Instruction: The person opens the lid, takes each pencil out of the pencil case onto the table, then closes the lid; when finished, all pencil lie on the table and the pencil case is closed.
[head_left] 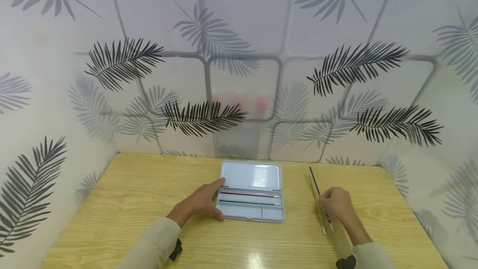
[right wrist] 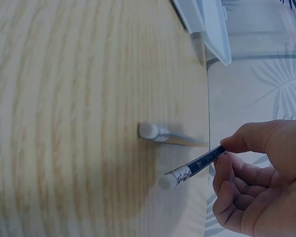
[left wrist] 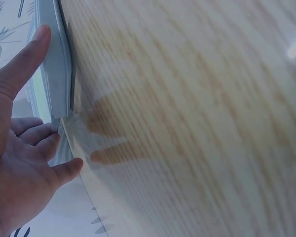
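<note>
An open pale-blue pencil case (head_left: 239, 211) lies on the table with its lid folded back. Inside it are a red pencil (head_left: 246, 194) and a green pencil (head_left: 246, 202), side by side. My left hand (head_left: 199, 200) rests at the case's left end, thumb near the front corner and fingers spread toward the lid. To the right of the case, my right hand (head_left: 337, 203) pinches a dark pencil (right wrist: 200, 162) between thumb and index finger, its white eraser end tilted toward me. Beside it on the table lies a yellowish pencil (head_left: 320, 219), also with a white eraser.
The light wood table (head_left: 149, 177) ends at a curtain (head_left: 239, 20) printed with grey and black leaves, which hangs behind and at both sides. The case's raised lid (head_left: 239, 174) lies toward the table's far edge.
</note>
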Demonstrator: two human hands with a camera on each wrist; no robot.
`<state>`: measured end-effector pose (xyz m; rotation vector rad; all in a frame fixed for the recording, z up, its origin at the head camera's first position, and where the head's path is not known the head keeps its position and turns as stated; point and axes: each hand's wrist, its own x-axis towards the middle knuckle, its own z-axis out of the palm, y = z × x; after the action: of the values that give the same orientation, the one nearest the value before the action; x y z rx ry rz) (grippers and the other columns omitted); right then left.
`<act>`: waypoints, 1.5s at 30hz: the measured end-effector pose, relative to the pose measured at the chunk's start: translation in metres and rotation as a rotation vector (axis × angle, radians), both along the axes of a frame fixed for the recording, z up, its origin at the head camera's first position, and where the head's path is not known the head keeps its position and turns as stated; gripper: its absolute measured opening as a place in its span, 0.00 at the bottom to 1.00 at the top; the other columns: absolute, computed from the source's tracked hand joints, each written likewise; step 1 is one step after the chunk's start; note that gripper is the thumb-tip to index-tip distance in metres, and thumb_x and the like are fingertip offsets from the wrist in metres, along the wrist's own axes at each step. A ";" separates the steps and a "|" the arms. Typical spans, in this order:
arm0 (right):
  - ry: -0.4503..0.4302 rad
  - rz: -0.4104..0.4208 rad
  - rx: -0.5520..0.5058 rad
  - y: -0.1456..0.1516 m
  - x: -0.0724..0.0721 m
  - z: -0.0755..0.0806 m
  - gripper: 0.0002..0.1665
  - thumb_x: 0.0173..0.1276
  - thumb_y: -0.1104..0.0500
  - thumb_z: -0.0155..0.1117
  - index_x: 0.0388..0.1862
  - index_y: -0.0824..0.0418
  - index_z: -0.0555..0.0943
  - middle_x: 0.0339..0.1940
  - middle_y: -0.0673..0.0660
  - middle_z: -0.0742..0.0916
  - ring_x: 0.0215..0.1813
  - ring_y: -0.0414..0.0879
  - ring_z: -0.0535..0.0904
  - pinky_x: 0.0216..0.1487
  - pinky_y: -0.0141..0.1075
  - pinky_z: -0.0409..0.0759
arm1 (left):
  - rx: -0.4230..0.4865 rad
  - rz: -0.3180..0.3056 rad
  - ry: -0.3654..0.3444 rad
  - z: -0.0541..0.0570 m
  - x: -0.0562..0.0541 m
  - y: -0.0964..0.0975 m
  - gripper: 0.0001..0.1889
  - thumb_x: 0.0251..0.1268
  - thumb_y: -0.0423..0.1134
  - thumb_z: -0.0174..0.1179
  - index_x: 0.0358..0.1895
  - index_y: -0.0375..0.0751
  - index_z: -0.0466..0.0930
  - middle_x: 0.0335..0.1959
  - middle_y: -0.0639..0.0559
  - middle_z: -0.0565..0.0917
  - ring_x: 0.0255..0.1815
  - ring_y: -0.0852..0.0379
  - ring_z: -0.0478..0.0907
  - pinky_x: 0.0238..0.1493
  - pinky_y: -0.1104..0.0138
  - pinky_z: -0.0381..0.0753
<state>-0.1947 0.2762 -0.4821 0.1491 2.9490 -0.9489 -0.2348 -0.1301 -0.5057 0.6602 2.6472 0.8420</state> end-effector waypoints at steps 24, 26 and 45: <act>-0.015 -0.069 0.022 0.008 0.000 -0.022 0.24 0.53 0.63 0.61 0.03 0.54 0.64 0.03 0.42 0.64 0.10 0.34 0.55 0.13 0.23 0.55 | 0.025 -0.006 0.001 -0.001 0.000 -0.001 0.60 0.35 0.48 0.79 0.74 0.35 0.51 0.75 0.41 0.58 0.75 0.44 0.55 0.74 0.52 0.58; -0.019 -0.066 0.029 0.008 0.000 -0.021 0.22 0.54 0.62 0.62 0.04 0.54 0.66 0.03 0.42 0.65 0.11 0.35 0.56 0.13 0.23 0.55 | 0.024 -0.007 0.007 -0.002 -0.001 -0.001 0.60 0.35 0.48 0.79 0.74 0.35 0.51 0.75 0.41 0.58 0.75 0.44 0.55 0.74 0.52 0.58; 0.049 0.072 -0.001 -0.029 -0.026 -0.002 0.22 0.63 0.62 0.57 0.08 0.60 0.71 0.07 0.46 0.70 0.14 0.37 0.60 0.15 0.26 0.60 | 0.006 -0.007 -0.002 -0.002 -0.001 0.000 0.61 0.34 0.48 0.79 0.74 0.38 0.51 0.75 0.43 0.58 0.75 0.45 0.56 0.74 0.53 0.58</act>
<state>-0.2209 0.2471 -0.4845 0.0196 2.9759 -0.9579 -0.2358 -0.1298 -0.5076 0.6699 2.6403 0.8489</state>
